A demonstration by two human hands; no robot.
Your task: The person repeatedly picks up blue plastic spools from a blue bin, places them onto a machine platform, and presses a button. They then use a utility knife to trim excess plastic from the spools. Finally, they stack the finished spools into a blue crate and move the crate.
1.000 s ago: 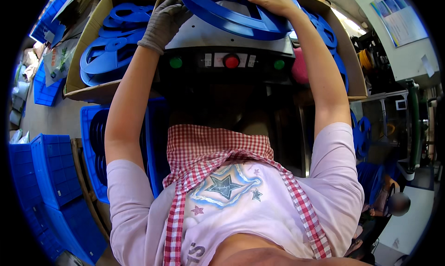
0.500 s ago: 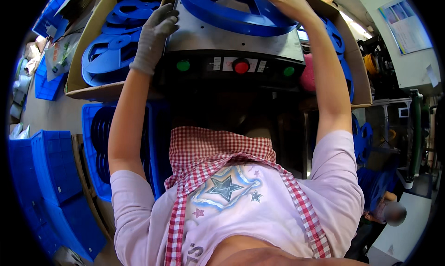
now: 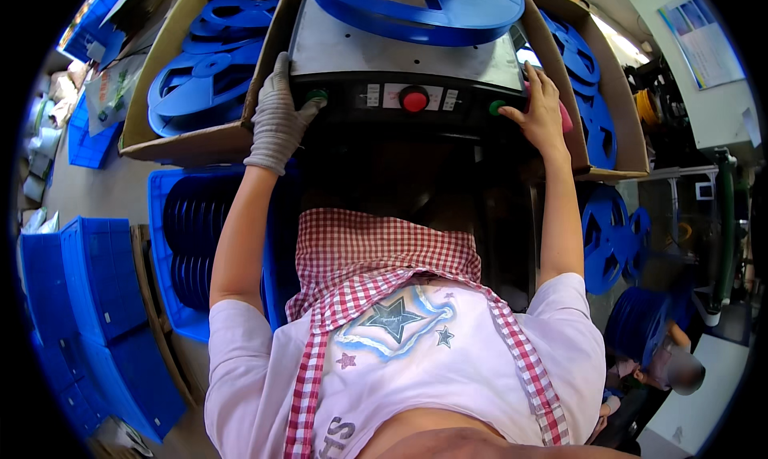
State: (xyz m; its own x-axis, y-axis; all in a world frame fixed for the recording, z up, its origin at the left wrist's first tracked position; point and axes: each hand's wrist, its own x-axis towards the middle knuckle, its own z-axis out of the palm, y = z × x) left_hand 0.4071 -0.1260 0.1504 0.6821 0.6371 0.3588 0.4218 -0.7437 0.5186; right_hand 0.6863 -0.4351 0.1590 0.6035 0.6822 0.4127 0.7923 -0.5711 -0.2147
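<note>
A black control panel (image 3: pixel 360 116) fronts the machine before me, with a round red button (image 3: pixel 414 100) at its middle. My left hand (image 3: pixel 278 131), in a grey glove, is at the panel's left end, its thumb at a green button (image 3: pixel 318 94). Bare, my right hand (image 3: pixel 542 111) reaches the other end, its thumb at a second green button (image 3: pixel 497 107). Both hands are open and hold nothing, fingers along the machine's sides. A large blue plastic reel (image 3: pixel 480 24) lies over the machine's metal top (image 3: pixel 360 57), its far part cut off by the picture's edge.
Cardboard boxes of blue reels flank the machine, one on the left (image 3: pixel 192 148) and one on the right (image 3: pixel 620 131). A blue crate (image 3: pixel 188 324) of dark discs stands below left, near stacked blue bins (image 3: pixel 104 283). Another person (image 3: pixel 668 363) is at lower right.
My right hand has left the blue reel and come down to the right green button. The left hand has moved down from the machine's side to the left green button.
</note>
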